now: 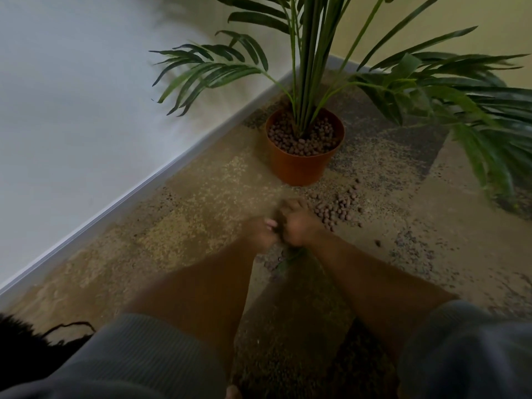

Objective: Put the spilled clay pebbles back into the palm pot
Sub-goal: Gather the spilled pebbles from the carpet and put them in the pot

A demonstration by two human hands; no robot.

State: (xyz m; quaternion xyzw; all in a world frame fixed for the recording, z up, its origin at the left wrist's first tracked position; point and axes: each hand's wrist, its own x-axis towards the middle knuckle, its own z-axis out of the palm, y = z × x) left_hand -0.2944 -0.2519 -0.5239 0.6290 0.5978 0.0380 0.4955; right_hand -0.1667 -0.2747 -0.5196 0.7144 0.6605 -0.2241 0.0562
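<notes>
An orange palm pot point(299, 165) stands on the floor near the wall corner, its top filled with brown clay pebbles point(305, 139) around the green stems. A pile of spilled clay pebbles point(336, 208) lies on the floor just in front of the pot, to the right of my hands. My left hand point(260, 233) and my right hand point(296, 223) are pressed together, cupped, just above the floor in front of the pot. Both are blurred; dark pebbles seem to sit between them, though I cannot tell for sure.
A white wall and skirting board point(121, 203) run diagonally on the left. Palm fronds point(460, 105) spread out to the right over the mottled brown floor point(178, 231). A single stray pebble point(377, 242) lies right of my right wrist. A fallen green leaf point(290, 259) lies under my wrists.
</notes>
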